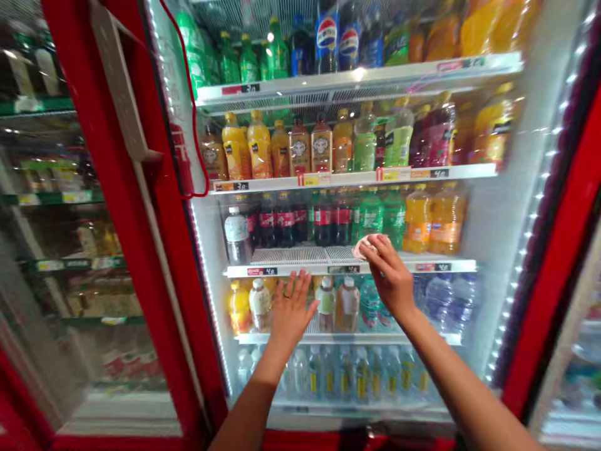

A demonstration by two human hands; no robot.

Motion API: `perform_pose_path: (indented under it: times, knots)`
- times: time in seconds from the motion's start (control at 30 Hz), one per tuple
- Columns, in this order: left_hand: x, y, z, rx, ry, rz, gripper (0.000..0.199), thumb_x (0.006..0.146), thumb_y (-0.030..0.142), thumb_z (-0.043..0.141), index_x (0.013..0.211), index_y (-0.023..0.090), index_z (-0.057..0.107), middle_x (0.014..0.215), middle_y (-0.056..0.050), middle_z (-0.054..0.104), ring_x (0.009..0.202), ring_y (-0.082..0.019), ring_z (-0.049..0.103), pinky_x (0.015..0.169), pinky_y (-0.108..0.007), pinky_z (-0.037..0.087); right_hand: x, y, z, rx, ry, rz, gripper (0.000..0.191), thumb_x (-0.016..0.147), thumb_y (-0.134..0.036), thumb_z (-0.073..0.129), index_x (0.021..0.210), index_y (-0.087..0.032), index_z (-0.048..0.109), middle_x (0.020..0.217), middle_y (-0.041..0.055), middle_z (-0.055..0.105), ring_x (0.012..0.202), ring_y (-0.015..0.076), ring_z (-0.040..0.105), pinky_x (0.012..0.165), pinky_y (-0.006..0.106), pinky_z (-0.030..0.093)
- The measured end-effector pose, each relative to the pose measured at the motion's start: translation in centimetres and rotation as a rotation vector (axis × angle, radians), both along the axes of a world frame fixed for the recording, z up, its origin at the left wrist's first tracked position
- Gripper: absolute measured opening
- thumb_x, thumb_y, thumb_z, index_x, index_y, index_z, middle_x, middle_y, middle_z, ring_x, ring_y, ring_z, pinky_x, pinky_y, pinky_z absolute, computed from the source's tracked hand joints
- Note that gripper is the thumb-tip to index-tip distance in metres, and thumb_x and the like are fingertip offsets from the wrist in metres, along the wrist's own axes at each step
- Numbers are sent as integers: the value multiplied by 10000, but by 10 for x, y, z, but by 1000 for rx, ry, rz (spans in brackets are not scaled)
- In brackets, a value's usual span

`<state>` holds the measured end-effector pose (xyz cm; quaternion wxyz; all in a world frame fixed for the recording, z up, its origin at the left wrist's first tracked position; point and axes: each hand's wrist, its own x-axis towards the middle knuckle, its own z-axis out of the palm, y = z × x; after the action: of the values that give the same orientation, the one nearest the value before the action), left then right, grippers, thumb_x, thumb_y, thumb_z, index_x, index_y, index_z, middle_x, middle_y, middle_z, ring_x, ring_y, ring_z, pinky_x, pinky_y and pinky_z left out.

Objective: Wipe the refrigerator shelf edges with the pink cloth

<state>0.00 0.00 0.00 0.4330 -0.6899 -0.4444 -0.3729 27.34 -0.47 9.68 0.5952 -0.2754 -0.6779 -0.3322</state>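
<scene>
My right hand point(390, 275) holds a crumpled pinkish-white cloth point(362, 247) at the front of the middle shelf point(300, 255), its fingers closed over it. Green bottles point(370, 213) and orange bottles point(417, 216) stand behind and right of the cloth. With fingers spread, my left hand point(292, 307) is at the front edge of that same shelf, holding nothing; whether its fingertips touch the edge I cannot tell. Dark cola bottles point(285, 219) with red labels stand farther back, and a white-capped bottle point(237, 235) is at the shelf's left end.
Shelves above hold juice bottles point(260, 147) and cola bottles point(327, 37). Below are white-capped bottles point(325, 304) and clear water bottles point(361, 373). A red door frame with a grey handle point(119, 81) borders the left. A red cord point(193, 119) hangs near the left wall.
</scene>
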Motion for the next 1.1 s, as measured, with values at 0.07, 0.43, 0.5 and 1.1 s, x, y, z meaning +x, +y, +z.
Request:
perform_pose_path:
  times: [0.07,0.43,0.5,1.1]
  knots:
    - [0,1,-3,-45,3,15,861,1072,618,526,1750,220,176,1780,-43,355,1723,-195,30,1418,-450,5,-15,3,6,-13,2,5,664,1060,-93,570,1615,-451,503,1606,24,623,1553,274,519,1269,578,512]
    - [-5,-10,7,-62,65,29,915,1056,610,563,1754,198,139,1792,-27,311,1721,-175,-24,1415,-425,147,-11,-5,8,-38,-117,56,665,1049,-73,576,1600,-442,527,1603,13,625,1529,276,549,1261,538,529]
    - [-7,-16,11,-82,76,22,899,1067,586,550,1756,196,125,1798,-26,299,1723,-182,2,1410,-423,176,-19,-4,14,-38,-29,42,635,1056,-87,568,1584,-439,553,1594,21,635,1529,283,550,1260,570,524]
    - [-14,-26,46,-136,-21,-9,803,1135,424,429,1744,229,-57,1797,-26,287,1682,-204,270,1377,-415,257,-46,-3,21,-101,75,121,645,1049,-87,569,1555,-487,567,1621,-31,604,1576,272,492,1288,613,479]
